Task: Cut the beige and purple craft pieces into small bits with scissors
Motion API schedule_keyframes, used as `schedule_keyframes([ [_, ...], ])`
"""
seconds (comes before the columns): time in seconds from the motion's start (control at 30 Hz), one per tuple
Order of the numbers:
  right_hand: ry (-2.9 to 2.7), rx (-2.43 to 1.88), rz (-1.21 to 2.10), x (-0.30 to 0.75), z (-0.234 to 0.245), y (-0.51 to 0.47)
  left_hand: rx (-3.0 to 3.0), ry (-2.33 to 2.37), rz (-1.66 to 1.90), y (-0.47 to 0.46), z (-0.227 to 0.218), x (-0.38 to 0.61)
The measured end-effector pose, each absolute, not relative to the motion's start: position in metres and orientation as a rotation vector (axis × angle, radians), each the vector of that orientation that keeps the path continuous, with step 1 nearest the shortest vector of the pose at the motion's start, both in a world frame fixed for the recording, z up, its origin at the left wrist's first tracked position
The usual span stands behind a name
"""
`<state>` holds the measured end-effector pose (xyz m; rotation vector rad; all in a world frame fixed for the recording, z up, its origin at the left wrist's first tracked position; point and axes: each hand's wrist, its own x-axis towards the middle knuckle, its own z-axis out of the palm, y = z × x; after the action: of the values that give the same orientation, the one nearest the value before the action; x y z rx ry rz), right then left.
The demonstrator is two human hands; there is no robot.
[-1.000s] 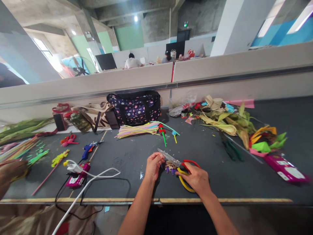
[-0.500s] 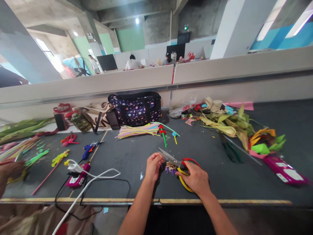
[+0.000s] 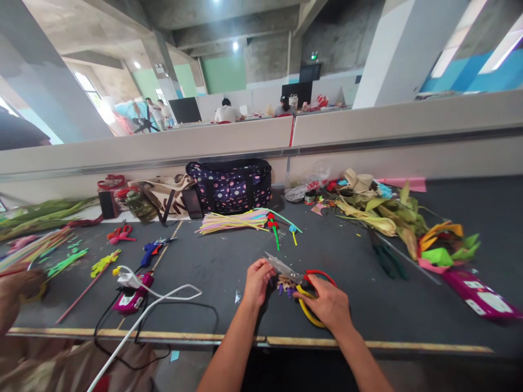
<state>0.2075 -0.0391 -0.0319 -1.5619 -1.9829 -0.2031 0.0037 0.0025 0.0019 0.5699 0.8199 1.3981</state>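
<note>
My right hand (image 3: 329,305) grips scissors (image 3: 300,275) with one red and one yellow handle loop, the steel blades pointing left and up. My left hand (image 3: 257,280) is curled closed beside the blade tips, pinching a small tan and purple craft piece (image 3: 285,283) that lies under the blades. Both hands rest low over the dark grey table (image 3: 368,294), near its front edge.
A bundle of pastel sticks (image 3: 235,220) and a polka-dot bag (image 3: 231,185) lie beyond my hands. Dried leaves and coloured paper (image 3: 392,215) pile at the right, a pink box (image 3: 480,294) nearer. A glue gun (image 3: 153,247), white cable (image 3: 147,313) and another person's hand (image 3: 18,286) are at the left.
My hands and the scissors have stayed almost in place; the view has tilted slightly. The other person's hand at the far left has shifted a little.
</note>
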Motion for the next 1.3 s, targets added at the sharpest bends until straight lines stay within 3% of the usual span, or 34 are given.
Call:
schedule_keyframes([
  [0.8,-1.920,-1.672,-0.183,0.210,-0.034,-0.040,0.638,0.860,1.424,-0.001,0.003,0.004],
  [1.13,-1.854,-1.745,-0.239,0.209,-0.034,-0.039,1.182,1.401,1.636,-0.003,-0.002,-0.003],
  [1.3,-1.843,-1.818,-0.197,0.209,-0.031,-0.039,1.421,1.703,1.555,-0.003,-0.010,-0.014],
])
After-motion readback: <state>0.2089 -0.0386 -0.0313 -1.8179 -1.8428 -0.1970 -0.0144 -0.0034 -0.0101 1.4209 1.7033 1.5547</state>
